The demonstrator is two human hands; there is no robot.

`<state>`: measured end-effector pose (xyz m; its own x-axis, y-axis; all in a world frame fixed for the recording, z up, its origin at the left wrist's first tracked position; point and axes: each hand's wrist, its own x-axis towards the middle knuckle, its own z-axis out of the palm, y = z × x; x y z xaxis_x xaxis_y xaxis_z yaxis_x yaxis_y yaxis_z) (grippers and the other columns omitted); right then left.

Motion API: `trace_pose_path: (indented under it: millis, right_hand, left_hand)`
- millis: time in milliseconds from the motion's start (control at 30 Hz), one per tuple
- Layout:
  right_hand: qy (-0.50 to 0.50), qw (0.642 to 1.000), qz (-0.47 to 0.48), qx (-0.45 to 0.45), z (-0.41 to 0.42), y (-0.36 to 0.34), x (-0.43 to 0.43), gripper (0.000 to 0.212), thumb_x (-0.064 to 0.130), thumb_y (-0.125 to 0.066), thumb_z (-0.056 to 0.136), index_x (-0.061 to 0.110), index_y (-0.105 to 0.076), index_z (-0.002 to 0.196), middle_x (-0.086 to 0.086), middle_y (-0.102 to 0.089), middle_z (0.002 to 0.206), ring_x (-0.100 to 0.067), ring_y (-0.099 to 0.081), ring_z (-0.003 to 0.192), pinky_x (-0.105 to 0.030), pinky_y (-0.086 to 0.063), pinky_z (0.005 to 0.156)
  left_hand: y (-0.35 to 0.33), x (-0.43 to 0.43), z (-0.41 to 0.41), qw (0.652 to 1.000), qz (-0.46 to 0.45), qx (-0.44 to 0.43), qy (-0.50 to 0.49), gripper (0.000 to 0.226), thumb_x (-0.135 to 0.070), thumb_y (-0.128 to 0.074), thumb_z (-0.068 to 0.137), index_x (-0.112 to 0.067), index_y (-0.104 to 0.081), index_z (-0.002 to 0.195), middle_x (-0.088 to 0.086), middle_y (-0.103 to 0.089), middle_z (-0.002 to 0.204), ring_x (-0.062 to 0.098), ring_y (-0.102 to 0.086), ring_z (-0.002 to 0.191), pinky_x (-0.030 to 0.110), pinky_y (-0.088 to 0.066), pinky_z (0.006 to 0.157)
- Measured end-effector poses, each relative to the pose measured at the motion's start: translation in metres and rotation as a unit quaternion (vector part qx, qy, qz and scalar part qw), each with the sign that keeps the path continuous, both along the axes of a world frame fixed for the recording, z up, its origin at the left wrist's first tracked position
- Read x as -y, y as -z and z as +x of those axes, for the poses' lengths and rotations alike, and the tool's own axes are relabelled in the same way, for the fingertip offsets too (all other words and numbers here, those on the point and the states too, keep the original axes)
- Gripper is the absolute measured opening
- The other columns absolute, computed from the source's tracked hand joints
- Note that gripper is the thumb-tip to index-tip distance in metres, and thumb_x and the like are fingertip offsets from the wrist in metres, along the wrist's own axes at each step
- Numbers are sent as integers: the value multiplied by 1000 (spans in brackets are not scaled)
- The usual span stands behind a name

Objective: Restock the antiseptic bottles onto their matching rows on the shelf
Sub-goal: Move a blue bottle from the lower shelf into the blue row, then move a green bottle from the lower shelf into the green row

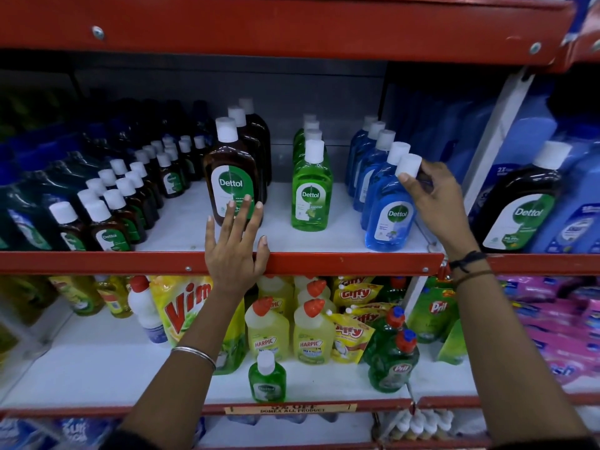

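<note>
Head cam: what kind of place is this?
Most likely a shop aisle for cleaning goods. Red metal shelf holds rows of identical Dettol bottles; a discount tag is fixed to the lower shelf edge, above which stand Harpic bottles.

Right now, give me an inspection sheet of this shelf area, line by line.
Surface: white shelf, red front edge.
Job's things: brown row, green row, blue row upright; one small green bottle on the lower shelf.
Clutter: Harpic bottles, Vim pouch below.
Grippers: left hand flat on the edge; right hand at the front blue bottle's cap.
Cables: nothing seen.
Surroundings: pink packs at right.
</note>
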<state>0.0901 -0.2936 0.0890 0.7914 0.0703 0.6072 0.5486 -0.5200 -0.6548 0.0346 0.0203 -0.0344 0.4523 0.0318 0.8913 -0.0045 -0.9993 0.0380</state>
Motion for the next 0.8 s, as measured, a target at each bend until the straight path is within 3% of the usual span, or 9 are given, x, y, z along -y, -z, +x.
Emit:
trace_pose_path:
  millis: [67,100,200,267,367,500,600,700,800]
  right_hand:
    - [10,1000,5,0,-1,4,1,41,36,-56,91,11,-58,124,-18,-56,112,-17,-53,102,-42,-46,97]
    - [13,1000,11,0,-3,6,1,44,36,-56,91,12,-57,127,-17,-56,115,-14,-51,105,-38,-44,100]
    - [44,996,69,34,-21,17,-5,48,29,-58,92,9,-49,134,-16,-49,128,-6,-45,115,-8,-34,100]
    - [71,986,129,73,-44,30,-16,44,24,-58,92,8,-49,132,-14,-48,129,-9,-46,118,-10,-34,100]
    - [70,985,137,75,-82,68,-43,32,22,-56,92,13,-56,123,-1,-51,121,4,-47,113,-14,-37,99]
    - [-42,992,115,-36,-124,140,-92,29,32,-55,90,21,-60,117,13,-56,113,-1,-54,108,-15,-43,93]
    - [-124,980,50,-147,-140,192,-120,36,45,-53,88,29,-55,121,23,-51,115,6,-52,106,-12,-43,89]
    - [-206,943,-51,-255,-145,231,-136,51,51,-59,85,27,-48,129,13,-48,123,2,-47,115,-20,-40,97]
    - [-231,920,-120,-293,-144,250,-146,55,50,-64,82,25,-49,129,4,-51,125,-9,-49,113,-24,-40,93]
  left_hand:
    - [-1,0,-1,1000,1,-5,3,55,-38,-35,97,-25,-31,151,2,-40,153,22,-36,143,49,-19,117]
    - [-2,0,-2,1000,3,-10,8,56,-37,-36,97,-25,-30,151,2,-39,154,21,-35,144,50,-18,118]
    - [-6,-4,-7,999,14,-23,30,58,-39,-38,97,-22,-29,151,2,-36,156,20,-30,146,49,-10,120]
    - [-11,-13,-10,999,15,-22,34,57,-40,-36,98,-20,-29,151,4,-35,156,21,-27,147,49,-6,120]
    - [-18,-31,-10,999,4,-24,21,56,-42,-31,101,-20,-28,152,4,-33,158,20,-24,148,53,-8,119]
    - [-14,-46,-9,999,25,-40,3,57,-47,-25,101,-21,-28,152,3,-34,158,21,-24,148,52,-7,120]
    - [-10,-47,-8,999,33,-26,-3,57,-47,-25,101,-23,-30,152,2,-36,156,21,-27,147,46,-3,121]
    - [-9,-48,-7,999,29,-17,0,57,-46,-26,100,-22,-32,151,2,-38,156,21,-29,147,46,-4,121]
    - [-8,-48,-6,999,31,-12,0,56,-46,-27,100,-23,-32,151,2,-39,155,21,-29,146,47,-6,121]
